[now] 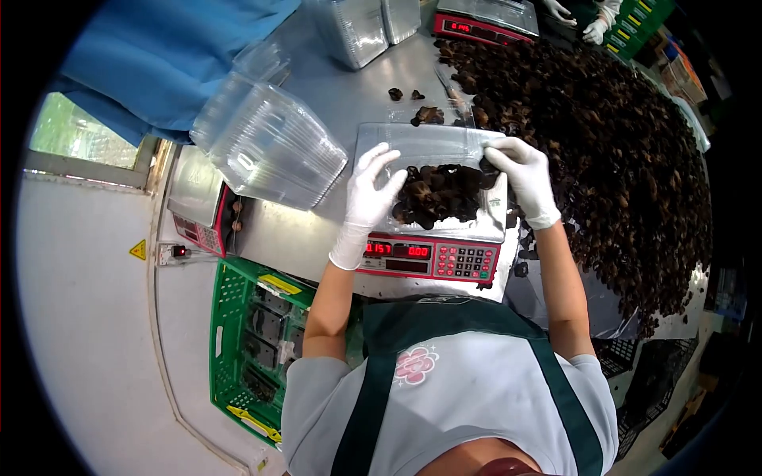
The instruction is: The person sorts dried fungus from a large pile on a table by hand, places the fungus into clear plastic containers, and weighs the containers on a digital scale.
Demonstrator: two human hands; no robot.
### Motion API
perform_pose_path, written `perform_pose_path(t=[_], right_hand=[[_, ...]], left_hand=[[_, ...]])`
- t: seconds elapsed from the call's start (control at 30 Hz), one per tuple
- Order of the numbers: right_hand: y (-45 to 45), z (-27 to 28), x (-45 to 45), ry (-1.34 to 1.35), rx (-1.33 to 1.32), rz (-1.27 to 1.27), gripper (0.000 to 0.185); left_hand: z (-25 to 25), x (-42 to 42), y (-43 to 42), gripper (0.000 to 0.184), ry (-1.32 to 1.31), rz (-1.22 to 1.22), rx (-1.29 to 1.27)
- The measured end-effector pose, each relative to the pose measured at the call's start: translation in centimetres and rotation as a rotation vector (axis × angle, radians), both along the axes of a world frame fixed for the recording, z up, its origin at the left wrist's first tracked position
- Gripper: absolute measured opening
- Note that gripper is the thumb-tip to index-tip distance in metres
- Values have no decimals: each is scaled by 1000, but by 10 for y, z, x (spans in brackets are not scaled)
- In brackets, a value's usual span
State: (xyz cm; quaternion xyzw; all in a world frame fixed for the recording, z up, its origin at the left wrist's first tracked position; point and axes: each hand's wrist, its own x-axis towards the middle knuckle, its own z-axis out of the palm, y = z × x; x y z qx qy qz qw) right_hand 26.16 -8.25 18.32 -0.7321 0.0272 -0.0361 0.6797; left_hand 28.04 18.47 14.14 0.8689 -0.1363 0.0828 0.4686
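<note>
On the red digital scale (432,258), which reads 0.157, a clear plastic box (421,143) stands with its lid folded back. Dark wood ear mushrooms (436,194) fill its near part. My left hand (371,190), white-gloved, is at the box's left side with thumb and fingers apart and nothing between them. At the right edge my right hand (524,174), also gloved, has its fingers closed on a dark mushroom piece (489,167). Its lower fingers are partly hidden.
A large heap of mushrooms (611,159) covers the right side. Stacked clear boxes (274,143) stand at left, above a green crate (226,349) of packed boxes. Another scale (484,28) is at the back, near a co-worker's gloved hands (594,32).
</note>
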Motion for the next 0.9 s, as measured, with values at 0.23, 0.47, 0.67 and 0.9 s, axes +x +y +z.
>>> perform_pose_path(t=[0.23,0.47,0.67,0.9], right_hand=[[58,-8,16,-235,-649,305,33],[11,-12,12,-168,-482,45,23],[-40,-33,-1,2,-463,-84,25],[-42,-44,-8,46,-422,-74,27]], left_hand=[[-2,-7,-13,55,-96,-177,79],[-2,2,0,47,-26,-93,-70],[-3,28,22,41,117,120,-205],[-5,51,21,49,333,126,-458]])
